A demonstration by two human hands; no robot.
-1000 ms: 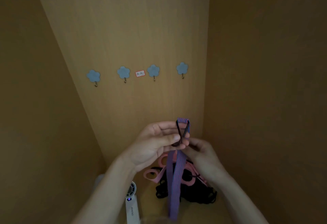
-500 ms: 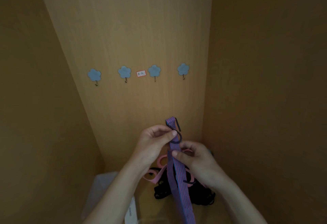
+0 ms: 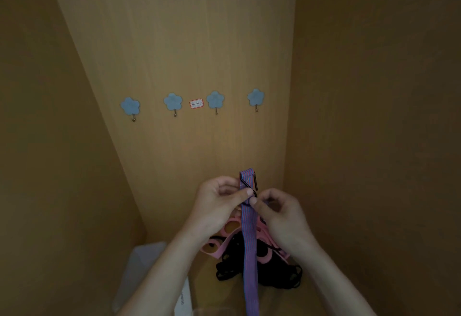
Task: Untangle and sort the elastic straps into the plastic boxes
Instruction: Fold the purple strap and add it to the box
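— How far has the sorting been carried?

— Very little can be counted as done. One purple striped strap (image 3: 250, 246) is held up in front of the wooden back panel (image 3: 174, 41). Its looped top end is raised above the hands, and its length hangs straight down past the bottom edge of the view. It is judged to be nearly separated from the heap, though this cannot be confirmed where the heap is crossed.

— How is it gripped?

— It is pinched near the top between the thumb and fingers of the left hand (image 3: 219, 202). The right hand (image 3: 280, 213) is set just below, with thumb and forefinger pressed together on the strap beside the black hook (image 3: 255, 184) fitted at the loop. Whether cloth or hook is caught there cannot be told.

— What is left?

— Most of it. A pink strap with round holes (image 3: 233, 228) and a tangle of black straps (image 3: 262, 275) are seen heaped together on the wooden surface under the hands. A translucent plastic box (image 3: 147, 265) is seen at the lower left, well apart from the heap. No strap can be made out inside it.
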